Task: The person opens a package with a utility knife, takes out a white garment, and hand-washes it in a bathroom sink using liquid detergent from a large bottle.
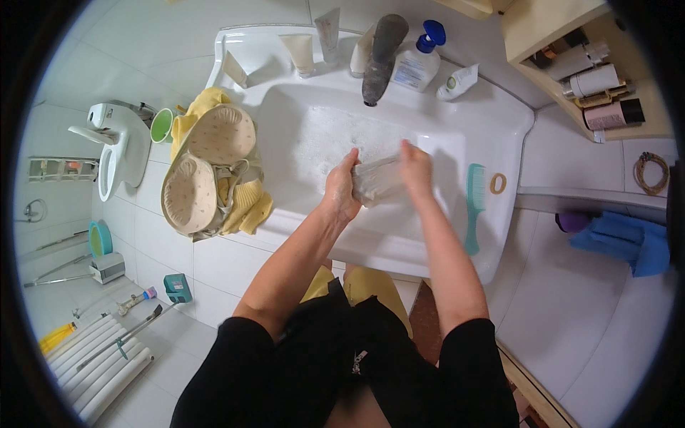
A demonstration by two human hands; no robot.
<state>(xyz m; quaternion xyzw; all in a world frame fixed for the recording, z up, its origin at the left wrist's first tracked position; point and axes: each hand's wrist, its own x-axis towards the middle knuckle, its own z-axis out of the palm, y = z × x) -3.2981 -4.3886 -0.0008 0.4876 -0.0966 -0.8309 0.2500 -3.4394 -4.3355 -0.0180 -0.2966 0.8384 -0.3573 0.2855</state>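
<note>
A wet, pale greyish cloth [379, 183] stretches between my two hands over the white washbasin [481, 128]. My left hand [342, 186] grips its left end, with the thumb pointing up and the palm turned inward. At the other end my right hand [416, 168] holds the fabric, its fingers blurred by motion. Sudsy water [334, 134] lies in the basin below and beyond the cloth. The dark tap [381, 59] stands at the basin's back, above the suds. What kind of item the cloth is, I cannot tell.
A beige padded bra [222, 134] and yellow knit fabric [243, 206] lie over the basin's left rim. A teal comb [473, 208] and a tan hair tie [497, 183] rest on the right rim. Tubes and a blue-topped pump bottle [417, 64] line the back. A wooden shelf [540, 32] juts in upper right.
</note>
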